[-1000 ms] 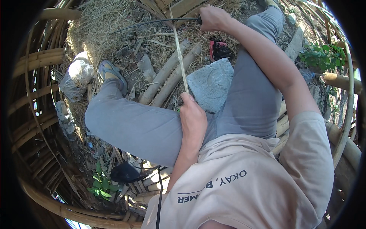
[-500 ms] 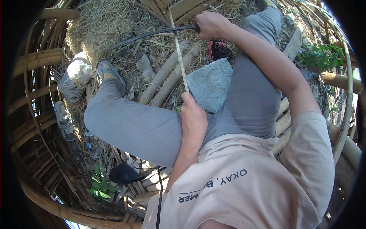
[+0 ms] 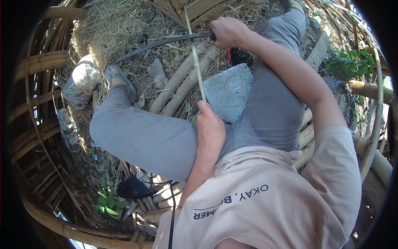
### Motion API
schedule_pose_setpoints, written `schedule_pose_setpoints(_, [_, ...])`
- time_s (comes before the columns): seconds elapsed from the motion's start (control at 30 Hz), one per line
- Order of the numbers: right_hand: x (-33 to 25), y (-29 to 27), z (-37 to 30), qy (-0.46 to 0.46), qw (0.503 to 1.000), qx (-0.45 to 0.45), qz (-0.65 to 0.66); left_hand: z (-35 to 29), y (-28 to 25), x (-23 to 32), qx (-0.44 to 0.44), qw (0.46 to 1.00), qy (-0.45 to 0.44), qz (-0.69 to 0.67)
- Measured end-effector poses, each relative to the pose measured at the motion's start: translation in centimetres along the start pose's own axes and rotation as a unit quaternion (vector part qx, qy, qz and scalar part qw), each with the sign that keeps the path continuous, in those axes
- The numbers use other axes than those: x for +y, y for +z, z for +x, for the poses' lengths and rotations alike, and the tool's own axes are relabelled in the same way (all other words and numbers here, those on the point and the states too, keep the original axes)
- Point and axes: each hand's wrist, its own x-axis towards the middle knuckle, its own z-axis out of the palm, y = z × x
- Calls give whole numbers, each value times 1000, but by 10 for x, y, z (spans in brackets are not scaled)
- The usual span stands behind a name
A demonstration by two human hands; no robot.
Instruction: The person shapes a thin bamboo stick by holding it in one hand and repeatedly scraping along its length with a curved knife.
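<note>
My left hand (image 3: 211, 127) is closed in front of my lap around the near end of a thin pale bamboo strip (image 3: 198, 74). From there the strip runs away from me toward split bamboo pieces (image 3: 203, 11) at the top. Farther off, my right hand (image 3: 229, 33) grips the dark handle of a long curved knife (image 3: 159, 42). Its narrow blade points left and crosses the strip, apparently touching it. The blade's tip lies near my left shoe (image 3: 120, 79).
A grey stone block (image 3: 230, 92) sits between my legs, beside two bamboo poles (image 3: 176, 81). Plastic bags (image 3: 85, 79) lie at the left, a black and red item (image 3: 238, 57) beyond the stone. Curved bamboo fencing (image 3: 39, 64) surrounds me; dry straw (image 3: 112, 25) covers the far ground.
The knife has shifted slightly nearer along the strip, and its tip has swung nearer and to the left. My right elbow has moved down a little. My left hand stays in place.
</note>
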Motion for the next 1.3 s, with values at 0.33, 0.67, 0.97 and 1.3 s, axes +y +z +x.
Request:
schedule_pose_setpoints(0.33, [4, 8, 12, -2, 1000, 24, -11, 3, -3, 3, -5, 1000, -6, 6])
schedule_pose_setpoints(0.67, [28, -1, 14, 17, 999, 31, -25, 0, -3, 0, 12, 1000, 16, -13])
schedule_pose_setpoints(0.97, [-4, 12, 7, -12, 1000, 1, -6, 2, 0, 0, 14, 1000, 27, -7])
schedule_pose_setpoints(1.3, [34, 9, 17, 17, 999, 33, 3, -1, -3, -2, -1, 999, 17, -37])
